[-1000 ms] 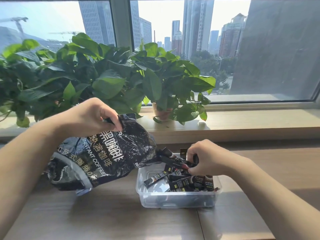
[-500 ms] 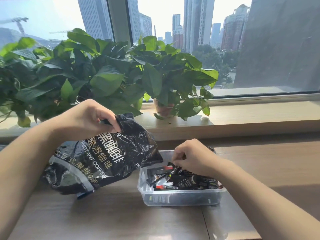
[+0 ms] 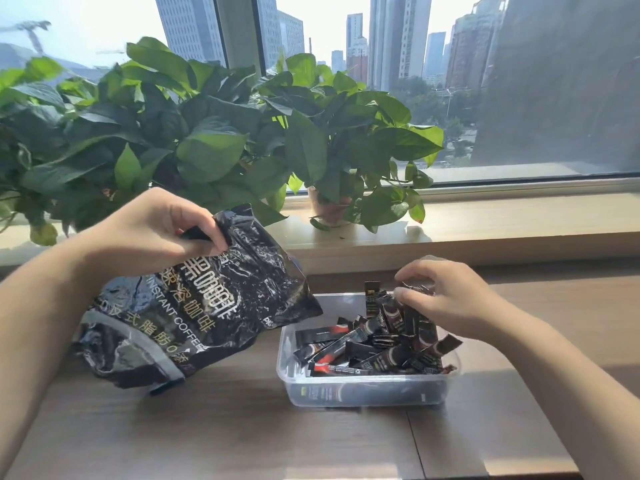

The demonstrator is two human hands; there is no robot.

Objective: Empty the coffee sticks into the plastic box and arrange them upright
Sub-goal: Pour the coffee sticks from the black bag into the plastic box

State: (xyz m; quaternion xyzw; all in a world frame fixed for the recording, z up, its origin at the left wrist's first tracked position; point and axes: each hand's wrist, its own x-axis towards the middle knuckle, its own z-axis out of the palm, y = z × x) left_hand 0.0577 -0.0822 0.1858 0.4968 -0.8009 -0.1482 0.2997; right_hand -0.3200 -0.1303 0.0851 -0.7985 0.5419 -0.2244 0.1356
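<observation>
A clear plastic box point(image 3: 290, 382) sits on the wooden desk, right of centre. Several black coffee sticks point(image 3: 363, 344) lie jumbled inside it, and a few stand upright at the back. My right hand point(image 3: 446, 296) is over the back right of the box, its fingers closed around the tops of the upright sticks. My left hand point(image 3: 152, 226) pinches the top corner of a crumpled black instant-coffee bag point(image 3: 194, 313), which hangs tilted to the left of the box with its mouth at the box's left rim.
Leafy potted plants point(image 3: 207, 140) fill the wooden window sill point(image 3: 502, 226) behind the desk. A seam point(image 3: 415, 441) in the desk top runs forward from under the box. Bare desk point(image 3: 554, 306) extends to the right of the box.
My right hand has shifted to the back right of the box and now holds a few sticks upright. The bag in my left hand has barely moved.
</observation>
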